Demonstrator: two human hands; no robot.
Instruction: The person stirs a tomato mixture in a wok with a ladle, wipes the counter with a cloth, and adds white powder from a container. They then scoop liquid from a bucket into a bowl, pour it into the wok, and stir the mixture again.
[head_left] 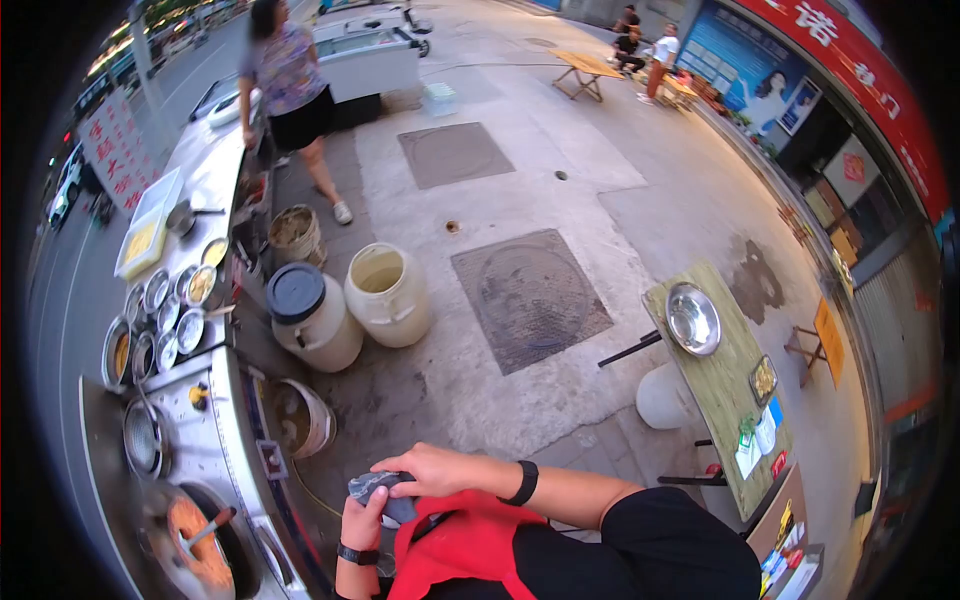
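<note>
Close in front of the red apron (460,550), both hands are together on a small dark grey item (372,484) with pale streaks, soft and crumpled in look; its kind cannot be made out. My left hand (362,520) grips it from below, thumb up along its side. From above, my right hand (425,468) closes its fingers over the upper edge. To the left, a wok (160,530) on the steel cooking counter (205,400) holds orange-red food. A spatula (215,522) with a wooden handle rests in it.
Several metal bowls (190,330) crowd the counter. White barrels (390,295) and a bucket (310,425) stand beside it. At right is a wooden table (715,390) with a steel basin (693,320). A person (290,80) walks by the counter's far end.
</note>
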